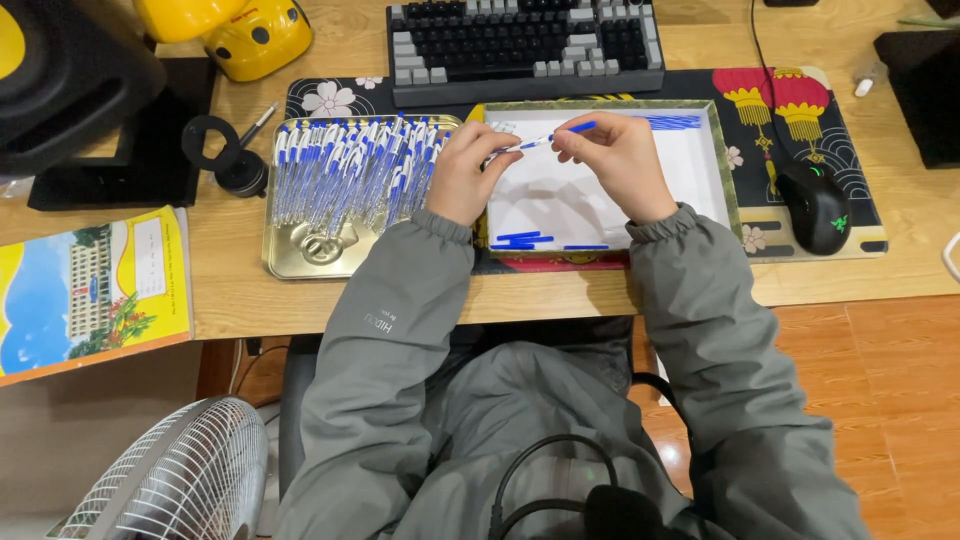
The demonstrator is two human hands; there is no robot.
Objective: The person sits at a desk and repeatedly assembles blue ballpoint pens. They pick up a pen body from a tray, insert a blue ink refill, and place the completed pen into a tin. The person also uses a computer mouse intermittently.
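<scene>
One blue-and-white plastic pen (545,139) sits pinched between my left hand (462,172) and right hand (618,160); three blue caps (530,241) lie in the white tray (700,180), dozens of pens (350,170) beside.

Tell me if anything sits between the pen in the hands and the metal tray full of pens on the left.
Nothing visible does. The left hand and right hand hold the blue and white pen over the white-lined tray, right beside the silver metal tray of pens, with only the trays' edges between.

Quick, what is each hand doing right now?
Left hand: closed on the white end of a pen.
Right hand: closed on the same pen's blue end.
</scene>
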